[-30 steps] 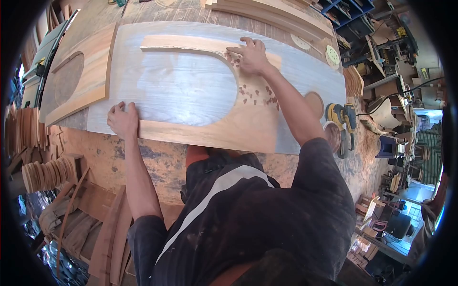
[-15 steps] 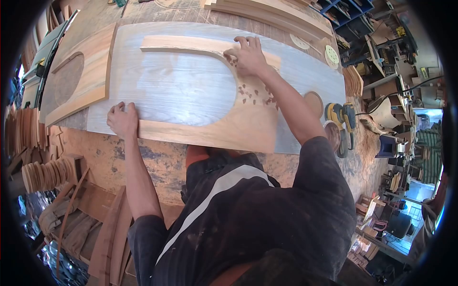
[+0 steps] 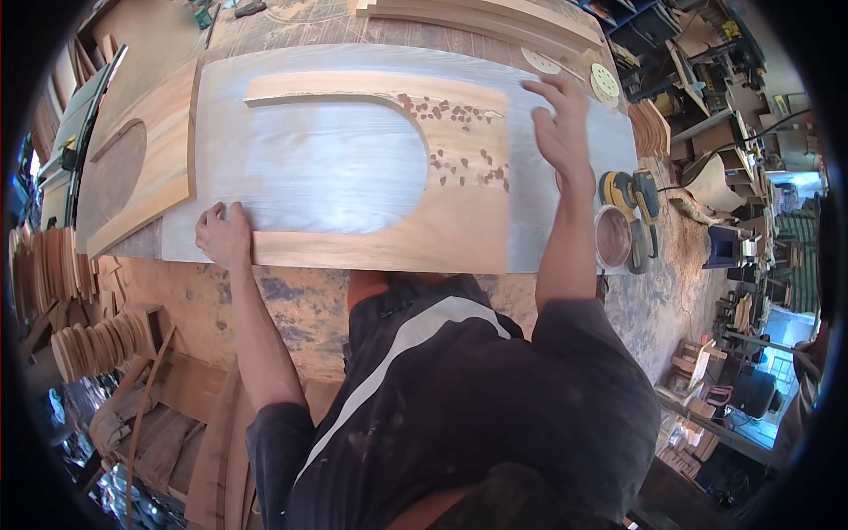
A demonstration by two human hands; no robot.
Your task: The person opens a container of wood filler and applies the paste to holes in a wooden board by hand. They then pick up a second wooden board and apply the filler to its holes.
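A U-shaped wooden panel (image 3: 459, 221) lies flat on a grey-washed board (image 3: 530, 238), its rounded cutout opening to the left. Dark reddish-brown spots (image 3: 459, 168) are scattered over its right part and upper arm. My left hand (image 3: 223, 237) is at the left end of the panel's lower arm, fingers curled against that end. Beyond the panel's right edge, my right hand (image 3: 563, 124) hovers over the board with fingers apart and nothing in them.
Another cutout panel (image 3: 172, 150) lies at the left. A yellow-and-black sander (image 3: 623, 194) and a round container (image 3: 612, 237) stand at the right, below a sanding disc (image 3: 604, 81). Long boards (image 3: 495, 26) lie at the back; stacked wood pieces (image 3: 97, 344) are lower left.
My right hand has let go of the panel's upper arm and moved right, past its edge, with fingers spreading. The panel has turned slightly. My left hand stays at the lower arm's end.
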